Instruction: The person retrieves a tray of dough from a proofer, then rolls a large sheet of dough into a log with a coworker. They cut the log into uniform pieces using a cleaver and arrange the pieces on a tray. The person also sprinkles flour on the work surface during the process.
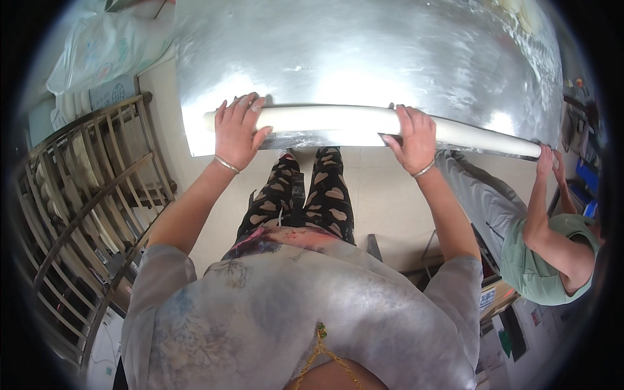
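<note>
A long, smooth white dough roll (pixel 328 119) lies along the near edge of the shiny metal table (pixel 364 52). My left hand (pixel 238 132) is wrapped over it close to its left end, fingers on the far side and thumb on the near side. Farther right, my right hand (pixel 415 138) holds the roll the same way, fingers bent over its top. Beyond that hand the roll runs on to the right, where a co-worker's hands (pixel 549 160) are at its far right end. The roll's underside is hidden.
White flour smears and a pale dough-like mass (pixel 520 16) are at the table's far right. At left stand a slatted wooden rack (pixel 91 175) and a clear plastic bag (pixel 107 49). The co-worker in a green top (pixel 549 260) is close on my right.
</note>
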Demonstrator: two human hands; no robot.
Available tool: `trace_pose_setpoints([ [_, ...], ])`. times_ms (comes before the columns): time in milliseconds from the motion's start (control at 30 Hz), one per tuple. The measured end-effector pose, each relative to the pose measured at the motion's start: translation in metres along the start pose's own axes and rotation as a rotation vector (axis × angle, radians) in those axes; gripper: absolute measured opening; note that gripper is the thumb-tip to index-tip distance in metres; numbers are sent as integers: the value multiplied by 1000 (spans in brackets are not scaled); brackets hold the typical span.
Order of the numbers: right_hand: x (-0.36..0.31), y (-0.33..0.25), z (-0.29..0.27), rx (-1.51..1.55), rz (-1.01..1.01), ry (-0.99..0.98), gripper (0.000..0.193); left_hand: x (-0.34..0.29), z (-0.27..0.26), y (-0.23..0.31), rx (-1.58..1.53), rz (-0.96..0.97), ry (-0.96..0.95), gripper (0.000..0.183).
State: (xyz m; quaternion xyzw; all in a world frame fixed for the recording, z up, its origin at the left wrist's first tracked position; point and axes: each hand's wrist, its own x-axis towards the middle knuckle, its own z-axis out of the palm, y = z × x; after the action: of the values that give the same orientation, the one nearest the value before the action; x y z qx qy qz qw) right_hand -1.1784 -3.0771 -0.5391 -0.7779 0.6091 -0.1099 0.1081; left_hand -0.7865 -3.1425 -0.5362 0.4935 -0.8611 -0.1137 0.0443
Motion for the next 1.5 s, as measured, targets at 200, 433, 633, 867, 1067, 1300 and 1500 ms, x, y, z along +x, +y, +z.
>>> trace_pose_setpoints([
  [200,45,-47,15,-27,-108,-175,66,-4,-17,-21,-80,31,-215,61],
  [433,94,-133,54,80,-229,-308,53,-18,-27,-78,-62,24,-263,49],
  [633,138,-230,98,199,-385,-240,41,-42,-31,-121,-82,-4,-247,58],
  [867,169,-308,127,146,-435,-119,17,-58,-35,-144,-77,23,-203,55],
  [1067,172,-318,134,134,-429,-95,15,-62,-36,-154,-117,30,-204,54],
  [1300,180,-332,140,181,-435,-79,16,-72,-35,-167,-111,-13,-199,53],
  [1500,179,-340,145,102,-470,7,13,-81,-35,-177,-117,-9,-158,51],
])
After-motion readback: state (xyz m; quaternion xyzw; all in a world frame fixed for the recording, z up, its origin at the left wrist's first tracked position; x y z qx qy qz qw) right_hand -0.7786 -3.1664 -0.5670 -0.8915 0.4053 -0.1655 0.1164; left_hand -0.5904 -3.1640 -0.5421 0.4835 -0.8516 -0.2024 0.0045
